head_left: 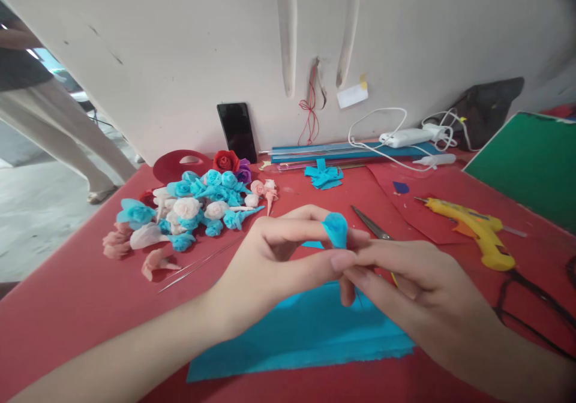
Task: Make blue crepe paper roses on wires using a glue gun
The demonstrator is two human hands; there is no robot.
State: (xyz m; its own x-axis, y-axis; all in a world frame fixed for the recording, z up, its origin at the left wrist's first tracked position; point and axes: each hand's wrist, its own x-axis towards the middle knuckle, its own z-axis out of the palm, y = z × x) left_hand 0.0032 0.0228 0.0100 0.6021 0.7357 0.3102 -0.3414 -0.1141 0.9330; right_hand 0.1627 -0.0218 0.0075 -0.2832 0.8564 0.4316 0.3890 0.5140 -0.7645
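Above the middle of the table, a small rolled blue paper flower [336,229] stands upright between the fingertips of both hands. My left hand [288,250] is closed in a pinch, thumb and fingers around the flower's lower part. From the right, my right hand [418,277] pinches at the flower's base, its fingertips against my left thumb. The fingers hide the base, and a thin wire-like line shows just below them. Beneath my hands lies a sheet of blue crepe paper [297,337]. Behind my right hand is a pair of scissors [373,223], partly covered.
Blue, white and pink paper flowers [186,208] are heaped at left, near thin wires [193,266]. A yellow glue gun [468,220] with black cable lies right. Cut blue strips [324,175], a phone [237,132] and a white power strip [409,137] sit at back. A person [49,100] stands far left.
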